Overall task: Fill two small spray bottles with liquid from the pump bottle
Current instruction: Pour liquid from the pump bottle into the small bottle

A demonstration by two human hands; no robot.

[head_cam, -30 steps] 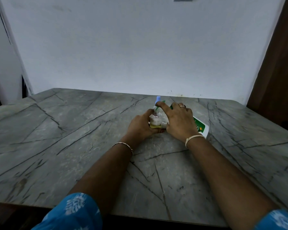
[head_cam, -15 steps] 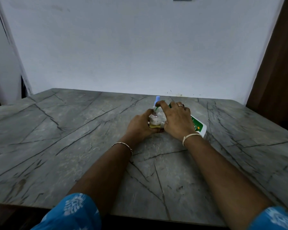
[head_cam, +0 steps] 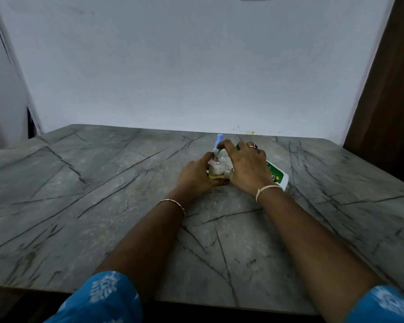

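Where the grey veined table reaches its near edge, a blue patterned sleeve shows at lower left. The left forearm runs from it up to mid-table, with a thin bracelet at the wrist. The left hand grips a small clear spray bottle that stands upright on the table at centre, with fingers and thumb curled round its lower body. A shallow layer of yellowish liquid sits in its bottom. A blue cap rises just behind the bottle's neck; whether it belongs to a second bottle cannot be told. Just to the right, the right hand lies curled over the top of the pump bottle. Its index fingertip is down on the green spout, which reaches the spray bottle's neck. The other fingers are bent close together, one wearing a ring. The pump bottle, white with a green label, leans away to the right, its base showing beside the wrist, which wears a pale band. A brown door stands at far right.
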